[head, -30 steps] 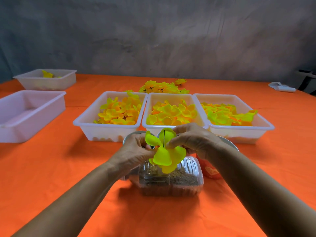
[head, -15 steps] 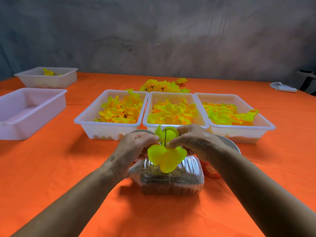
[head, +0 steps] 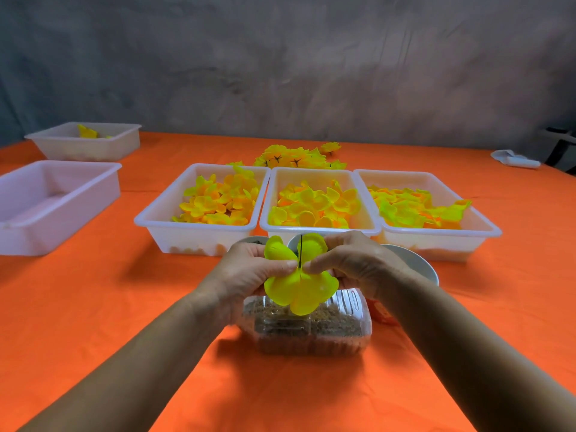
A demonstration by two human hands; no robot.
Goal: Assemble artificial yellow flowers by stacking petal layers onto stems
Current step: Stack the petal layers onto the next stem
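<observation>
A bright yellow fabric petal layer (head: 299, 286) is pinched at its centre between the thumb and fingers of the left hand (head: 249, 272) and those of the right hand (head: 352, 263), both hands curled round it, with a thin dark wire stem (head: 301, 251) standing upright through the middle of the layer. The flower is held in the air just above a clear plastic clamshell box of brown granules (head: 311, 325), in front of the middle one of three white plastic trays of yellow petals (head: 321, 226). The fingertips behind the petals are hidden, and the lower end of the stem is covered by the layer. Two pale bowls (head: 414, 263) are largely masked by the hands, and a red container (head: 381, 311) is only partly seen beside the right wrist; what it is cannot be told. A heap of finished yellow flowers (head: 296, 157) is lying beyond the trays on the orange tablecloth (head: 93, 307). Compared with half a second earlier, the petals are spread wider and the two thumbs are brought closer together at the stem.
</observation>
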